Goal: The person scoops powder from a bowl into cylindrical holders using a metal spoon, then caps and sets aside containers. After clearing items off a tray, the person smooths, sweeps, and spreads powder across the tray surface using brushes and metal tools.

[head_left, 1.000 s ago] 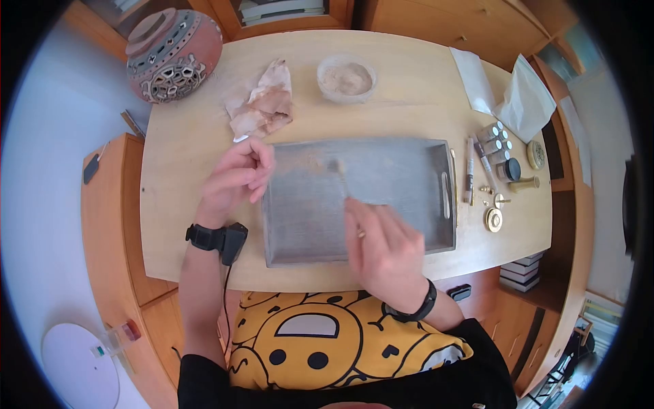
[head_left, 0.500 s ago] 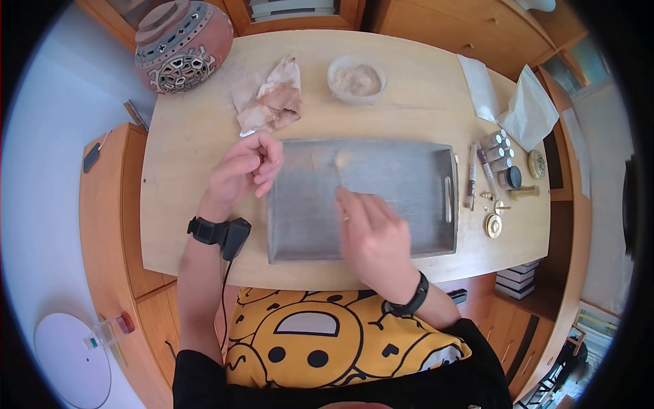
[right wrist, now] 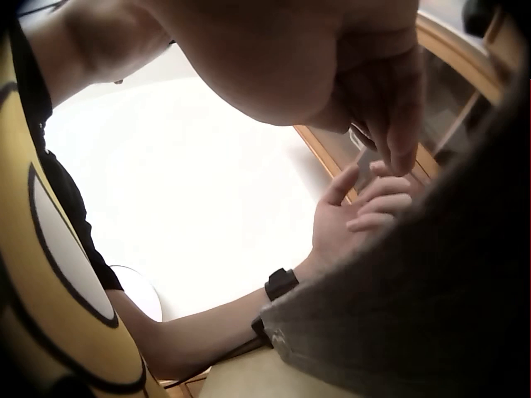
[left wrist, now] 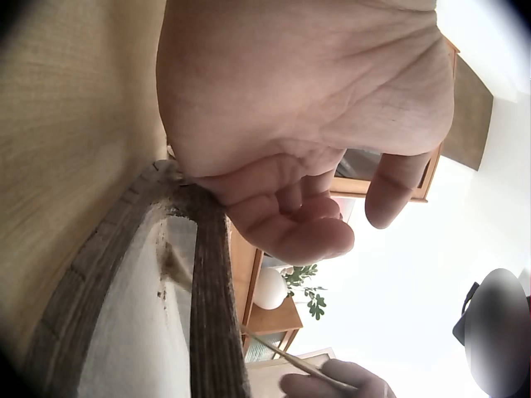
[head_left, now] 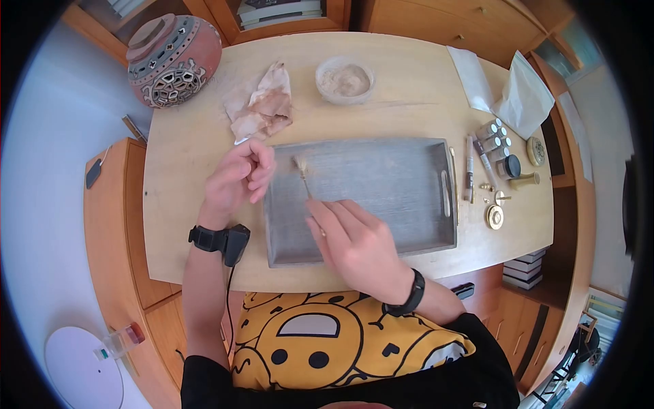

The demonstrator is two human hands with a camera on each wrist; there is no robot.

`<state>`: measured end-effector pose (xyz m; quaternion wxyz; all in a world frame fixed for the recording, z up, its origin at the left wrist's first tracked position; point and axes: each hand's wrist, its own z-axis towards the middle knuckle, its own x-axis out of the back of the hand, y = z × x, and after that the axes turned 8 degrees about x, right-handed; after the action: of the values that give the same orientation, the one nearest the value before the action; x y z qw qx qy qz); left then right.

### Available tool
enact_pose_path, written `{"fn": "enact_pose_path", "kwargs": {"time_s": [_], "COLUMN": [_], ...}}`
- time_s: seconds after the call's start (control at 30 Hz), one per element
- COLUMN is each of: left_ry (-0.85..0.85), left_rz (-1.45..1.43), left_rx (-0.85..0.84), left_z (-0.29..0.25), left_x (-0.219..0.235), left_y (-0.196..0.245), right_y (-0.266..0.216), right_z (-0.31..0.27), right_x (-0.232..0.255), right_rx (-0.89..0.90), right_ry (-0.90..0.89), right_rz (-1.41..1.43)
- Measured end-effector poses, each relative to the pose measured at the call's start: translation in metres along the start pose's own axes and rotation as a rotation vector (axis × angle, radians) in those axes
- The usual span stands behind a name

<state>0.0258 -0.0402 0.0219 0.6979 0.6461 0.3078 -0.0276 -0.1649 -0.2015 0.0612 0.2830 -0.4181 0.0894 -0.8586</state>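
Observation:
My right hand (head_left: 357,249) pinches the thin handle of a brush (head_left: 304,176), whose pale bristles are down in the upper left of a grey wooden tray (head_left: 409,198). Beside the tray's left rim is my left hand (head_left: 237,178), palm up with loosely curled fingers and nothing in them. In the left wrist view, its edge rests right at the corner of the tray (left wrist: 214,315), and the brush handle (left wrist: 290,358) slants up beyond the rim. From the right wrist, the dark tray side (right wrist: 357,332) hides the bristles.
Behind the tray lie a stained cloth (head_left: 262,109) and a bowl (head_left: 345,80) of light brown powder. Small jars (head_left: 496,140), marker pens (head_left: 470,170) and brass parts (head_left: 494,217) stand at the right. A patterned clay pot (head_left: 174,61) is at the back left.
My right hand has moved left with the brush, carrying the bristles from the tray's upper middle to its upper left corner area. The left hand stays beside the tray's left rim.

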Motion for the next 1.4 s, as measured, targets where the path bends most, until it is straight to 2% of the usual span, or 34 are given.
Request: {"fn": "enact_pose_path", "kwargs": {"time_s": [0.03,0.1,0.23,0.3,0.43,0.5,0.63,0.7,0.83,0.93,1.0,1.13,1.2,1.23,1.3,1.4], "left_ry": [0.006,0.001,-0.011,-0.005,-0.009,-0.003,-0.007,0.002,-0.001,0.009,0.009,-0.007,-0.004,-0.004,-0.01,-0.014], "left_rz": [-0.003,0.005,0.013,0.017,0.022,0.008,-0.001,0.005,-0.008,-0.015,-0.012,0.001,-0.01,-0.016,-0.012,-0.004], "left_rx": [0.006,0.007,-0.004,0.005,-0.002,-0.002,0.007,0.006,0.002,0.015,0.018,0.004,0.001,0.01,0.016,0.009], "left_z": [-0.001,-0.001,0.0,0.0,0.0,0.0,0.0,-0.001,-0.001,-0.001,-0.001,0.0,0.0,-0.001,-0.001,0.0], "left_x": [0.0,0.001,0.002,-0.001,0.0,-0.001,-0.003,-0.004,-0.003,-0.004,-0.005,-0.006,-0.004,-0.003,-0.003,0.0], "left_y": [0.0,0.0,0.0,0.001,0.001,0.001,0.003,0.003,0.001,0.002,0.001,0.003,0.002,0.0,0.0,0.001], "right_y": [-0.002,-0.007,0.003,0.005,-0.003,-0.004,0.006,0.007,-0.002,0.004,0.012,0.004,0.003,0.007,0.017,0.015], "right_z": [-0.002,-0.003,0.001,0.003,0.005,0.002,0.007,0.009,0.007,0.01,0.012,0.009,0.007,0.008,0.01,0.01], "right_x": [0.005,0.021,0.008,-0.005,0.005,0.02,0.008,-0.002,0.013,0.015,0.006,0.014,0.027,0.025,0.016,0.006], "right_rx": [-0.003,-0.125,-0.2,-0.053,-0.01,-0.107,-0.12,-0.016,-0.027,-0.092,-0.034,0.0,-0.149,-0.152,-0.029,0.053], "right_ry": [0.001,0.003,-0.036,-0.042,0.025,0.016,-0.005,-0.025,0.02,0.044,-0.004,0.014,0.029,0.026,0.02,0.035], "right_rz": [0.002,-0.068,-0.154,-0.022,0.013,-0.05,-0.087,0.032,0.062,-0.076,-0.064,0.045,-0.039,-0.038,-0.029,0.049]}}
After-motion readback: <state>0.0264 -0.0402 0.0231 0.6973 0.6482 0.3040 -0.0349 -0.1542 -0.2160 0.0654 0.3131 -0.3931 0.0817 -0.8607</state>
